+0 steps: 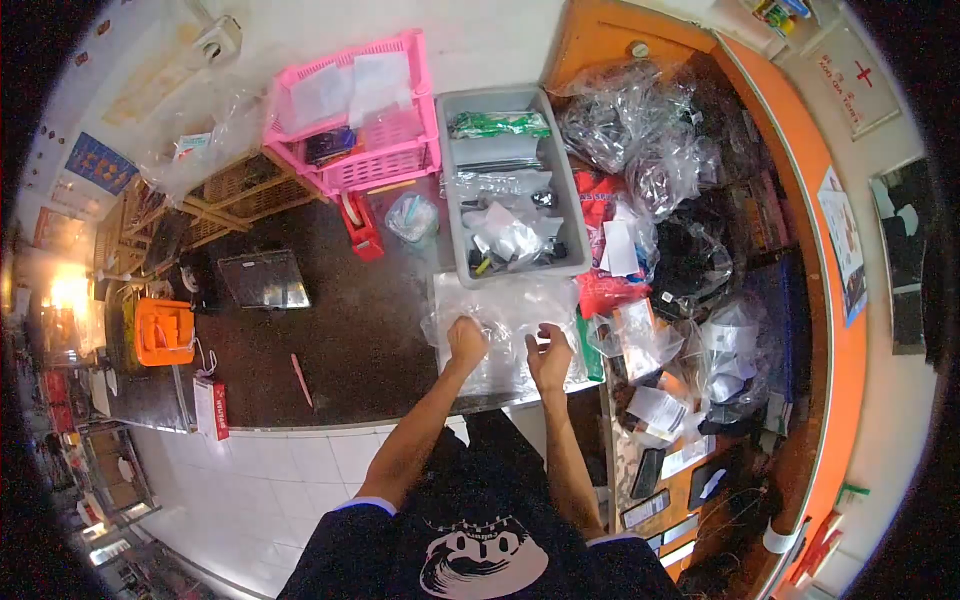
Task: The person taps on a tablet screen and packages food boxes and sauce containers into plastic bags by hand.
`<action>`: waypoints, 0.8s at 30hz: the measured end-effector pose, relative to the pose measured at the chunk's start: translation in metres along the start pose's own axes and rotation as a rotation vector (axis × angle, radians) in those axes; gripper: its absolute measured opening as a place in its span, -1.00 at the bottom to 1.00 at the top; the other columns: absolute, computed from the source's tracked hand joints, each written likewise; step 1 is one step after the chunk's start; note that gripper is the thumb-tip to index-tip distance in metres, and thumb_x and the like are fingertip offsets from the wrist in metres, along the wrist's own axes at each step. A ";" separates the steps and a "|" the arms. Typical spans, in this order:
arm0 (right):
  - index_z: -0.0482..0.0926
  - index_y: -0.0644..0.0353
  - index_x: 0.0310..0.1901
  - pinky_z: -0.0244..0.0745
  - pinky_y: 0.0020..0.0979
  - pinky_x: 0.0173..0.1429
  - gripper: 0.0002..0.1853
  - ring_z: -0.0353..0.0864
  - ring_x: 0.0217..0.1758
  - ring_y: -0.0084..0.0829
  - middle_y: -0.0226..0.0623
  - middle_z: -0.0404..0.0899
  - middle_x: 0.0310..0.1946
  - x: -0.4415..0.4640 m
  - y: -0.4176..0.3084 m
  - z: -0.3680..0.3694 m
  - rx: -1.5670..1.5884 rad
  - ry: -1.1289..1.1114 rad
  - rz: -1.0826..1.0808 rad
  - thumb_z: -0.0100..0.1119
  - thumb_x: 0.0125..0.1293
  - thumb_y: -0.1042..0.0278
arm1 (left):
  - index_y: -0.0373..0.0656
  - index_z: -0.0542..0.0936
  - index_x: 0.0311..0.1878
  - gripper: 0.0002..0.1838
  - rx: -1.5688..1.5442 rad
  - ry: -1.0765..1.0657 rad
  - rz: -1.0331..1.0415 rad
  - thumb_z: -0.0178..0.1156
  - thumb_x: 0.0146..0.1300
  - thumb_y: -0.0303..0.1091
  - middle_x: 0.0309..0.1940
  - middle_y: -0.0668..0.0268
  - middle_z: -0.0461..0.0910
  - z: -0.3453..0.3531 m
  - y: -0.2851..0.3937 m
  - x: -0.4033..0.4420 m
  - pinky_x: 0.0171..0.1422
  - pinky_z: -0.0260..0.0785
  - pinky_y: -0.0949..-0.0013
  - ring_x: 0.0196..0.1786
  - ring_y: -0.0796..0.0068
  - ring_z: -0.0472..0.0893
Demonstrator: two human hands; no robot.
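Observation:
Clear plastic bags [505, 374] lie in a flat, shiny stack at the front edge of the dark table, below the grey bin. My left hand [467, 342] is closed at the left part of the stack, its fingers pinching the clear plastic. Over the right part is my right hand [549, 358], its fingers bent and apart, with nothing visible in them. Just behind both hands stands the grey bin [582, 268], which contains small packets in clear plastic and a green-wrapped bundle [500, 124].
A pink basket [432, 130], red tape dispenser [361, 228] and plastic-wrapped roll [412, 218] stand at the back. Leftward are a dark tablet-like device [264, 279], pink pen [302, 380] and orange container [165, 332]. Crumpled plastic bags [640, 130] and several phones [647, 473] crowd the right.

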State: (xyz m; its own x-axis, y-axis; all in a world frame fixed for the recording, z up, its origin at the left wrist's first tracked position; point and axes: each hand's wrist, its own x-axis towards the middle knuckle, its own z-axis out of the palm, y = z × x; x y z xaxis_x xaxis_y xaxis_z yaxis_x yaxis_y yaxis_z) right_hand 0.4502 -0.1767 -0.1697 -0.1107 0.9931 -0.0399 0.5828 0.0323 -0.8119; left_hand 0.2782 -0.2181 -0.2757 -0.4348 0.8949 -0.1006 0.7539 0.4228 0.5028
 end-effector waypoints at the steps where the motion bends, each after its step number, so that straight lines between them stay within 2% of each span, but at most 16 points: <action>1: 0.57 0.30 -0.08 0.58 -0.37 -0.36 -0.73 0.68 -0.42 -0.29 -0.06 0.64 -0.24 0.002 0.001 0.000 0.003 0.003 -0.001 0.36 0.21 0.44 | -0.31 0.62 -0.53 -0.76 -0.013 0.240 0.113 0.36 -0.08 -0.29 -0.45 -0.09 0.60 0.000 0.003 0.002 -0.17 0.48 0.00 -0.30 -0.10 0.63; 2: 0.60 0.31 -0.09 0.57 -0.39 -0.34 -0.74 0.68 -0.41 -0.35 -0.09 0.67 -0.27 0.002 0.002 -0.001 0.069 0.026 0.030 0.35 0.23 0.40 | -0.29 0.62 -0.53 -0.76 -0.027 0.475 0.228 0.38 -0.06 -0.28 -0.45 -0.08 0.60 0.000 0.005 0.000 -0.20 0.47 0.01 -0.32 -0.11 0.62; 3: 0.62 0.33 -0.09 0.57 -0.42 -0.32 -0.73 0.68 -0.41 -0.40 -0.12 0.69 -0.30 0.001 0.007 -0.001 0.135 0.049 0.061 0.35 0.26 0.35 | -0.29 0.62 -0.53 -0.76 -0.025 0.473 0.232 0.38 -0.06 -0.28 -0.45 -0.08 0.60 -0.012 0.009 -0.004 -0.20 0.47 0.01 -0.32 -0.11 0.62; 5: 0.64 0.31 -0.14 0.57 -0.45 -0.30 -0.74 0.68 -0.37 -0.46 -0.19 0.71 -0.32 0.003 0.015 -0.006 0.135 0.034 0.088 0.34 0.30 0.26 | -0.26 0.66 -0.44 -0.74 -0.447 0.143 0.218 0.42 -0.06 -0.24 -0.39 -0.09 0.63 -0.046 0.020 -0.020 -0.19 0.45 0.01 -0.30 -0.13 0.62; 6: 0.64 0.30 -0.14 0.57 -0.46 -0.29 -0.72 0.67 -0.35 -0.49 -0.22 0.71 -0.31 0.004 0.009 -0.011 0.226 0.014 0.166 0.34 0.31 0.24 | -0.26 0.66 -0.44 -0.74 -0.443 0.143 0.220 0.42 -0.06 -0.24 -0.39 -0.09 0.63 -0.043 0.018 -0.024 -0.19 0.45 0.01 -0.30 -0.13 0.62; 7: 0.64 0.29 -0.13 0.57 -0.46 -0.28 -0.71 0.67 -0.33 -0.51 -0.25 0.70 -0.30 0.005 0.003 -0.015 0.316 -0.008 0.243 0.35 0.31 0.21 | -0.25 0.66 -0.39 -0.73 -0.497 0.068 0.133 0.41 -0.04 -0.24 -0.40 -0.03 0.64 -0.040 0.016 -0.029 -0.19 0.45 0.04 -0.31 -0.05 0.63; 9: 0.64 0.26 -0.12 0.58 -0.47 -0.27 -0.73 0.66 -0.31 -0.55 -0.30 0.69 -0.32 0.003 -0.014 -0.016 0.297 -0.037 0.195 0.38 0.30 0.24 | -0.25 0.66 -0.34 -0.73 -0.544 -0.004 0.044 0.41 -0.02 -0.24 -0.40 0.03 0.65 -0.024 0.005 -0.040 -0.19 0.44 0.06 -0.32 0.03 0.63; 11: 0.65 0.25 -0.11 0.58 -0.48 -0.26 -0.76 0.65 -0.31 -0.54 -0.32 0.68 -0.32 -0.002 -0.033 -0.013 0.353 -0.175 0.072 0.40 0.28 0.31 | -0.24 0.66 -0.21 -0.78 -0.829 -0.035 -0.218 0.40 0.06 -0.41 -0.29 0.30 0.67 0.011 -0.007 -0.050 -0.30 0.44 0.23 -0.30 0.44 0.61; 12: 0.66 0.25 -0.16 0.55 -0.50 -0.25 -0.83 0.63 -0.33 -0.58 -0.34 0.68 -0.36 -0.004 -0.038 -0.011 0.321 -0.205 0.052 0.37 0.29 0.38 | -0.24 0.66 -0.21 -0.78 -0.830 -0.037 -0.217 0.40 0.06 -0.41 -0.29 0.30 0.67 0.005 -0.001 -0.050 -0.30 0.44 0.23 -0.30 0.44 0.61; 14: 0.66 0.26 -0.20 0.53 -0.51 -0.26 -0.87 0.60 -0.35 -0.60 -0.35 0.66 -0.39 -0.001 -0.003 -0.002 0.316 -0.172 -0.011 0.34 0.31 0.40 | -0.20 0.67 -0.21 -0.79 -0.971 -0.188 -0.417 0.40 0.07 -0.41 -0.29 0.35 0.65 -0.021 0.020 -0.046 -0.26 0.43 0.27 -0.28 0.46 0.59; 16: 0.65 0.28 -0.31 0.47 -0.53 -0.29 -0.94 0.52 -0.42 -0.65 -0.39 0.61 -0.49 0.002 0.011 -0.005 0.241 -0.033 -0.017 0.29 0.30 0.49 | -0.19 0.66 -0.18 -0.78 -1.049 -0.150 -0.442 0.39 0.08 -0.41 -0.26 0.34 0.65 -0.038 0.019 -0.048 -0.24 0.43 0.31 -0.25 0.48 0.58; 17: 0.63 0.27 -0.25 0.43 -0.55 -0.32 -0.95 0.48 -0.48 -0.64 -0.43 0.55 -0.54 0.005 0.010 -0.013 0.327 0.040 -0.043 0.28 0.28 0.52 | -0.18 0.66 -0.15 -0.77 -1.127 -0.115 -0.464 0.37 0.09 -0.40 -0.24 0.34 0.65 -0.046 0.018 -0.049 -0.21 0.42 0.35 -0.22 0.50 0.58; 19: 0.64 0.21 -0.06 0.40 -0.55 -0.35 -0.79 0.46 -0.45 -0.64 -0.46 0.49 -0.51 0.008 0.018 -0.020 0.373 0.066 0.102 0.27 0.26 0.54 | -0.20 0.64 -0.08 -0.76 -1.204 -0.144 -0.572 0.32 0.19 -0.38 -0.16 0.32 0.64 -0.073 0.034 -0.057 -0.17 0.41 0.37 -0.19 0.50 0.56; 20: 0.64 0.21 -0.06 0.40 -0.55 -0.35 -0.79 0.46 -0.45 -0.64 -0.46 0.49 -0.51 0.004 0.012 -0.019 0.374 0.066 0.102 0.27 0.26 0.54 | -0.21 0.63 -0.04 -0.77 -1.204 -0.201 -0.496 0.27 0.26 -0.37 -0.20 0.38 0.63 -0.068 0.036 -0.063 -0.20 0.40 0.41 -0.22 0.55 0.54; 22: 0.59 0.12 0.15 0.38 -0.54 -0.36 -0.61 0.44 -0.39 -0.66 -0.49 0.46 -0.45 -0.005 -0.052 -0.027 0.633 -0.049 0.035 0.24 0.27 0.54 | -0.22 0.62 0.00 -0.76 -1.168 -0.285 -0.416 0.21 0.38 -0.28 -0.26 0.43 0.59 -0.074 0.055 -0.069 -0.22 0.37 0.46 -0.26 0.61 0.50; 24: 0.57 0.07 0.22 0.42 -0.38 -0.34 -0.51 0.46 -0.42 -0.44 -0.31 0.47 -0.44 -0.008 -0.045 -0.016 0.241 -0.218 -0.268 0.28 0.22 0.49 | -0.22 0.60 0.03 -0.73 -1.150 -0.302 -0.412 0.22 0.40 -0.25 -0.28 0.43 0.58 -0.038 0.040 -0.079 -0.21 0.36 0.45 -0.26 0.61 0.49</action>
State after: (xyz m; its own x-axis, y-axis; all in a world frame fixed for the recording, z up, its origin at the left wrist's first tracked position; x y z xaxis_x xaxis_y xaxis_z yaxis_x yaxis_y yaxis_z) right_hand 0.4378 -0.1847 -0.1239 -0.4154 0.9052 0.0903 0.3080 0.2333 -0.9223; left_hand 0.3238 -0.2779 -0.2149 -0.2914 0.7871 -0.5436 -0.3411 0.4454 0.8278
